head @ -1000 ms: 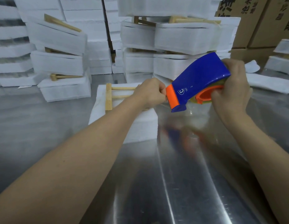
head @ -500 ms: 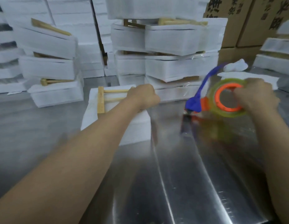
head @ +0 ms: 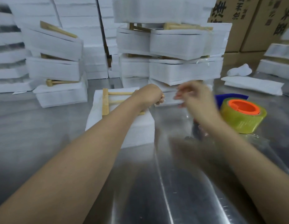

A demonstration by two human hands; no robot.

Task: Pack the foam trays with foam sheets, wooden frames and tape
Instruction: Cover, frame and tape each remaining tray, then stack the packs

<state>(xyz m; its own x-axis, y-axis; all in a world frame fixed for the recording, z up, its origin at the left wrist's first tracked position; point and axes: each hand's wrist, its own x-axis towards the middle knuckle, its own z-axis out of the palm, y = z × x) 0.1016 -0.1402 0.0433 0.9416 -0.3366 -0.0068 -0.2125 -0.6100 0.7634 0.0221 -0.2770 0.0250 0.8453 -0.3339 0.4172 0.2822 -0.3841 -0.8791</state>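
Observation:
A white foam tray (head: 137,131) lies on the steel table (head: 172,183), with a wooden frame (head: 105,102) on top of it. Over the tray's far right corner, my left hand (head: 150,94) is curled in a fist and pinches the end of a clear tape strip that hardly shows. My right hand (head: 197,97) is blurred just right of it, fingers loose and pointing left, holding nothing. The tape dispenser (head: 242,115), blue with an orange core and a yellowish roll, lies on its side on the table to the right of my right hand.
Stacks of packed foam trays (head: 181,46) with frames stand behind, and more stacks (head: 54,68) at the left. Loose foam sheets (head: 252,84) lie at the far right. Cardboard boxes (head: 253,21) fill the back right corner.
My right hand carried the dispenser away to the right, set it down on the table and let go. It now hovers close to my left hand, which stayed over the tray.

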